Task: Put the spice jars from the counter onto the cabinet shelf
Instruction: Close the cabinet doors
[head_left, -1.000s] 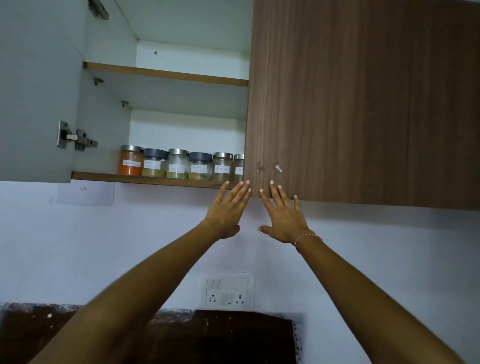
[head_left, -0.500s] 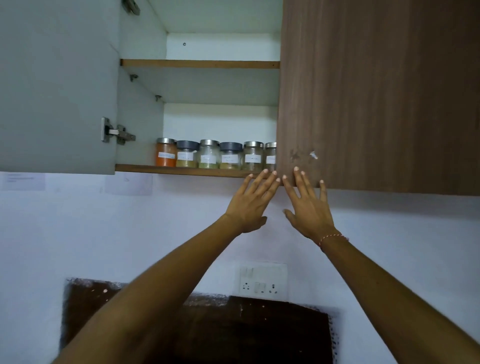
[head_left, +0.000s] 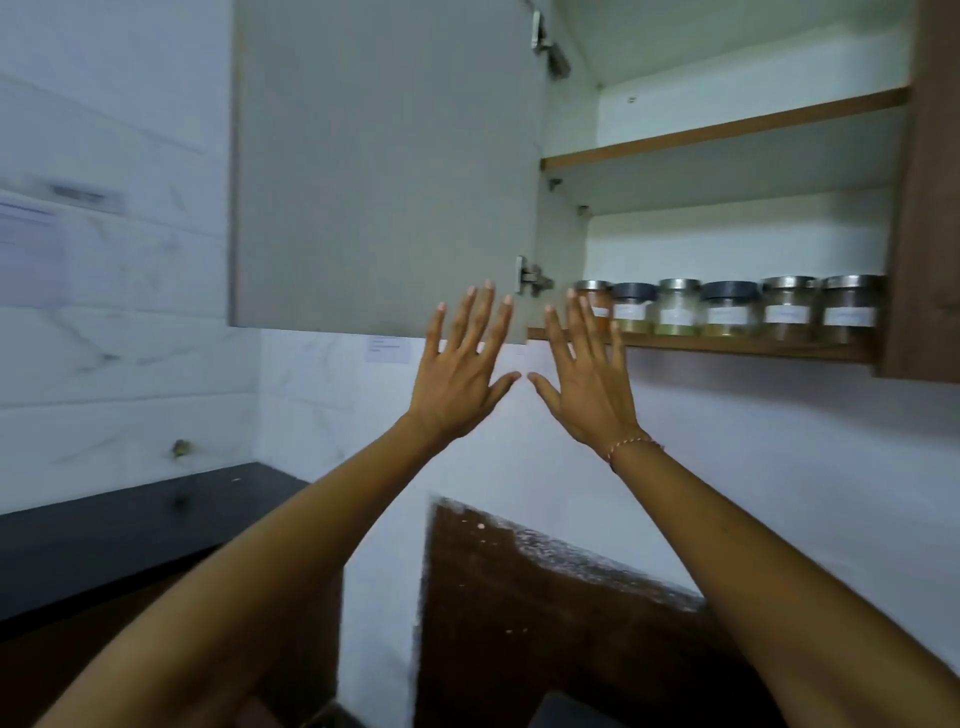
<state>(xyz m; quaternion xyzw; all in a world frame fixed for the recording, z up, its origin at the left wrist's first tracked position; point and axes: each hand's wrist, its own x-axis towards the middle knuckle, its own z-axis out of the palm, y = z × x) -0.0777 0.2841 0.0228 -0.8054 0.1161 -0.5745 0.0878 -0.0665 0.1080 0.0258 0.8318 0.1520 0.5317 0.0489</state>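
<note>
white tiled wall, black counter, open grey cabinet door.

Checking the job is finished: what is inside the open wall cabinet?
Six labelled glass spice jars line the lower wooden shelf; the upper shelf looks bare. The brown door hides the right side.

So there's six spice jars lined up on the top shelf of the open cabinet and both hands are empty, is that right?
Not quite. The head view shows the six spice jars on the bottom shelf of the open cabinet; the top shelf is bare. The left hand and right hand are empty, fingers spread.
</note>
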